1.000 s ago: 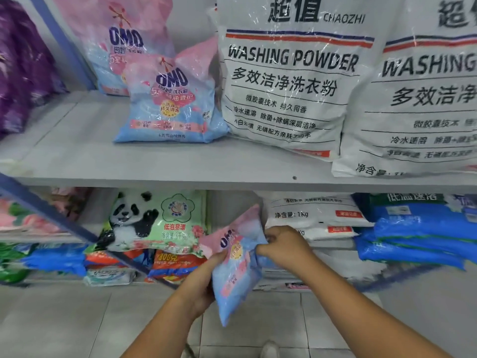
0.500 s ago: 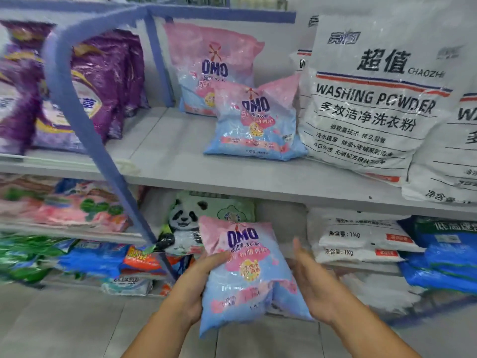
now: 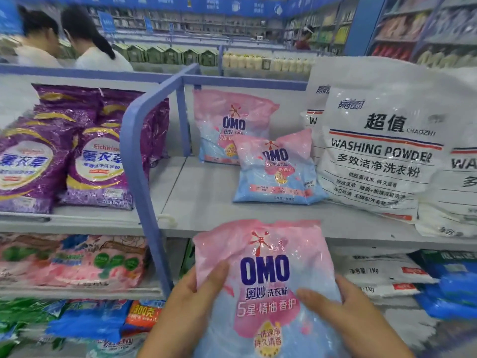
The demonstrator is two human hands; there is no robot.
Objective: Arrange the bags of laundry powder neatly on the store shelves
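Where a blue upright post splits the shelving at centre frame, a grey shelf carries two pink-and-blue OMO bags, the smaller leaning in front of the taller, with white washing powder sacks at the right and purple bags at the left. Lower shelves hold mixed packets. Store aisles and two people fill the blurred upper left. At lower centre, a held OMO bag stands upright below the shelf edge. The left hand grips its left side, thumb across the front. The right hand clasps its right side, thumb on the front.
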